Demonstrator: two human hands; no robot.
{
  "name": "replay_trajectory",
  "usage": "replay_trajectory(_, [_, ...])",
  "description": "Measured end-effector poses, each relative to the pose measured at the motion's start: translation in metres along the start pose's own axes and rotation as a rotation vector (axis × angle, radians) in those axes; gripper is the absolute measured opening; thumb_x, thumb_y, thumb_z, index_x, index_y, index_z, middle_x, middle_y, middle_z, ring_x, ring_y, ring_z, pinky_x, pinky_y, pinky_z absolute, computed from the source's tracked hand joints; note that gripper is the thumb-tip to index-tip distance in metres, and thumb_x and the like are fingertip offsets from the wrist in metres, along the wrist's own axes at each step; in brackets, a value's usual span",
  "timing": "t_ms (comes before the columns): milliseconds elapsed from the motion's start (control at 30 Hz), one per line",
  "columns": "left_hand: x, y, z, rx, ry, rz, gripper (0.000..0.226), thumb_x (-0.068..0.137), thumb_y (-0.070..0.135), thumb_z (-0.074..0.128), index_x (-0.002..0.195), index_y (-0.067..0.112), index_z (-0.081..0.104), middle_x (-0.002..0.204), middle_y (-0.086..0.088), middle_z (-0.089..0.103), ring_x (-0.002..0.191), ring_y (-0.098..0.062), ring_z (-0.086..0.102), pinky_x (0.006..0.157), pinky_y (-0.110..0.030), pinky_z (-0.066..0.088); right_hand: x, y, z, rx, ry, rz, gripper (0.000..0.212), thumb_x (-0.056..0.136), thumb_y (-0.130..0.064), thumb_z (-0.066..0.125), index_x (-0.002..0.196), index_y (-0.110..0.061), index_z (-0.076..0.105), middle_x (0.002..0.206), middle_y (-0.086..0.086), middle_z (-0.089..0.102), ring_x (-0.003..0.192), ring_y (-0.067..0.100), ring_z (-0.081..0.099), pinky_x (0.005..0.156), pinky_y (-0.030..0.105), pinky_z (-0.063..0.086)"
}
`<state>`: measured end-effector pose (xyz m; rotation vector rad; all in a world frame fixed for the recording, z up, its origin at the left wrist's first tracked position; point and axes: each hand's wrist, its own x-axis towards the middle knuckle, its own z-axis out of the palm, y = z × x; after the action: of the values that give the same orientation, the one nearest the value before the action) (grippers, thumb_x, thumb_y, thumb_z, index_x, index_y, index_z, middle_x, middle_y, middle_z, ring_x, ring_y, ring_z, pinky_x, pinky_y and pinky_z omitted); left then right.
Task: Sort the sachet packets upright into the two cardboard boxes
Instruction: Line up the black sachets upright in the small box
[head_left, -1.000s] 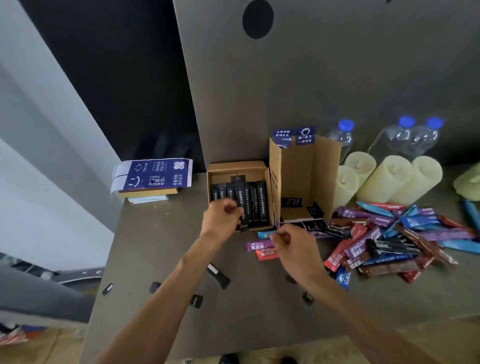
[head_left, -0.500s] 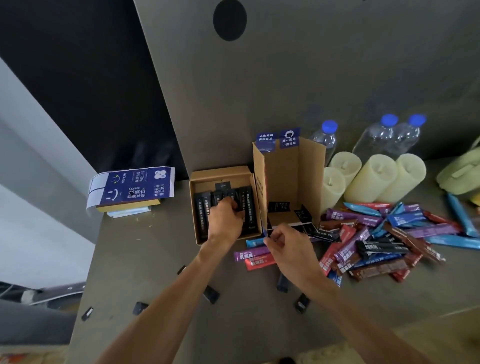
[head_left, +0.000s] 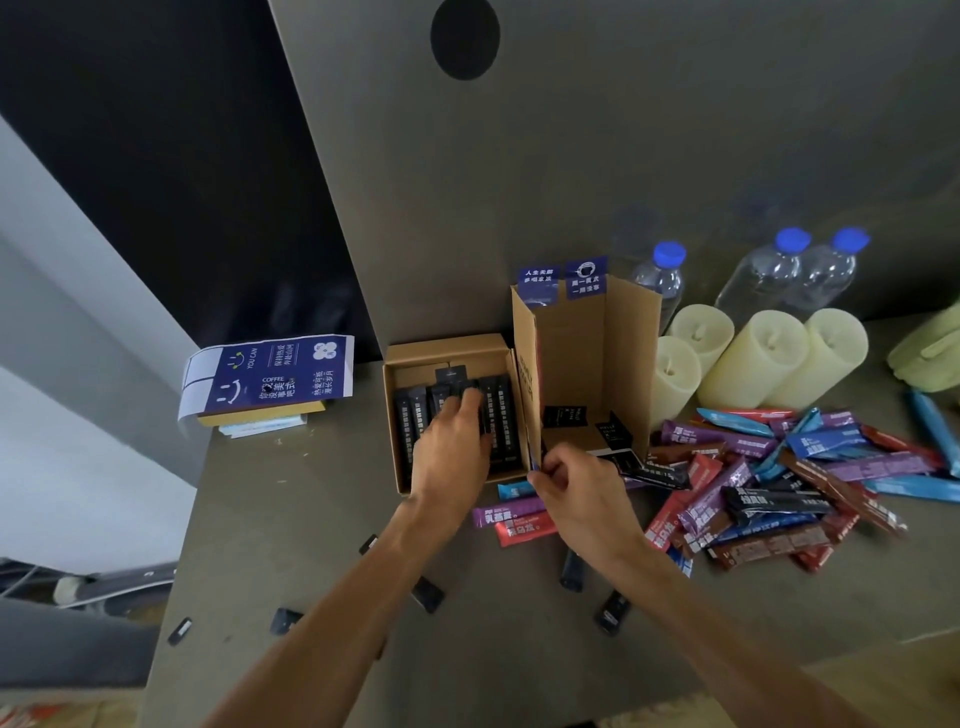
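**A:** Where are the sachets placed?

**B:** The black sachets (head_left: 501, 415) are stood upright in the low cardboard box (head_left: 447, 347), at 12 o'clock on the bench (head_left: 291, 519). The coloured sachets (head_left: 779, 478) are left loose at 3 o'clock.

**A:** And the grips?

**B:** The left grip (head_left: 452, 447) is laid flat on the row with nothing clamped, and the row is probably being pressed level. The right grip (head_left: 576, 488) is pinched on the near corner of the tall cardboard box (head_left: 628, 364), likely so that the box is not shifted.

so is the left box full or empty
Mostly full: black sachets line the left box wall to wall, with bare cardboard behind them.
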<state>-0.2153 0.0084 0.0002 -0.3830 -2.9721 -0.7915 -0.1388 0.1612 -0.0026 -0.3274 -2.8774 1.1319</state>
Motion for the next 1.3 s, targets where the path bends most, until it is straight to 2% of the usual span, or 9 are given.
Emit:
replay_trajectory(100, [-0.006,-0.007,0.005,0.18,0.042,0.114,0.067,0.091,0.022,0.069,0.147,0.027,0.034,0.118,-0.002,0.054,0.101,-0.016,0.063,0.076,-0.033,0.058,0.001,0.0,0.001,0.004,0.001,0.008,0.012,0.093,-0.03,0.068,0.088,-0.021,0.061,0.071,-0.011,0.062,0.065,0.004,0.063,0.06,0.024,0.054])
replay_trajectory(200, [-0.008,-0.01,0.007,0.218,0.046,0.129,0.066,0.093,0.031,0.066,0.15,0.03,0.033,0.113,-0.001,0.052,0.097,-0.015,0.061,0.075,-0.032,0.056,0.001,-0.001,0.001,-0.01,-0.003,0.007,0.013,0.093,-0.031,0.068,0.091,-0.019,0.062,0.073,-0.011,0.062,0.066,0.003,0.063,0.06,0.025,0.055])
replay_trajectory(433, [-0.007,-0.011,0.009,0.22,0.028,0.088,0.063,0.095,0.034,0.062,0.151,0.032,0.033,0.117,-0.001,0.052,0.1,-0.016,0.061,0.077,-0.033,0.057,-0.001,-0.001,0.001,-0.016,-0.008,0.012,0.015,0.093,-0.032,0.068,0.092,-0.018,0.062,0.075,-0.01,0.064,0.068,0.006,0.064,0.063,0.031,0.059])
replay_trajectory(600, [-0.007,-0.009,0.009,0.213,0.011,0.066,0.062,0.096,0.036,0.061,0.151,0.032,0.032,0.119,-0.002,0.052,0.104,-0.017,0.061,0.08,-0.035,0.056,-0.002,-0.002,0.0,-0.019,-0.011,0.002,0.013,0.093,-0.03,0.067,0.093,-0.017,0.063,0.075,-0.01,0.063,0.067,0.004,0.063,0.06,0.024,0.055])
replay_trajectory(900, [-0.012,-0.007,0.004,0.163,0.026,0.068,0.061,0.094,0.034,0.063,0.149,0.032,0.037,0.118,-0.001,0.055,0.104,-0.018,0.062,0.077,-0.035,0.056,-0.003,-0.001,-0.003,-0.008,-0.004,-0.017,0.011,0.093,-0.029,0.068,0.094,-0.018,0.064,0.081,-0.009,0.066,0.071,0.006,0.065,0.064,0.029,0.057])
replay_trajectory(1000, [-0.022,-0.005,-0.001,0.071,0.054,0.061,0.049,0.092,0.031,0.066,0.139,0.028,0.05,0.115,0.001,0.057,0.098,-0.017,0.064,0.072,-0.034,0.058,-0.009,0.002,-0.008,0.003,-0.021,-0.015,0.011,0.093,-0.03,0.068,0.096,-0.02,0.064,0.084,-0.011,0.066,0.076,0.006,0.066,0.066,0.028,0.059])
replay_trajectory(1133, [-0.056,0.003,-0.006,-0.108,0.077,0.012,0.017,0.094,0.032,0.063,0.107,0.023,0.062,0.107,0.01,0.057,0.088,-0.008,0.063,0.068,-0.03,0.057,-0.026,0.014,-0.025,0.025,-0.017,0.016,0.005,0.093,-0.025,0.068,0.093,-0.02,0.068,0.082,-0.013,0.066,0.075,0.001,0.064,0.063,0.015,0.052])
replay_trajectory(1200, [-0.081,0.012,-0.002,-0.16,0.024,0.01,0.011,0.094,0.036,0.061,0.097,0.026,0.061,0.098,0.014,0.058,0.08,-0.006,0.06,0.066,-0.031,0.054,-0.041,0.031,-0.037,0.038,0.004,0.069,0.003,0.092,-0.022,0.069,0.09,-0.02,0.071,0.079,-0.015,0.066,0.072,-0.005,0.062,0.063,0.01,0.046])
replay_trajectory(1300, [-0.116,0.033,0.016,-0.149,-0.187,0.024,0.017,0.094,0.042,0.058,0.089,0.026,0.06,0.086,0.011,0.062,0.076,-0.012,0.06,0.069,-0.033,0.052,-0.066,0.062,-0.051,0.022,0.019,0.187,0.006,0.091,-0.019,0.07,0.088,-0.016,0.074,0.078,-0.014,0.066,0.072,-0.006,0.06,0.07,0.016,0.051])
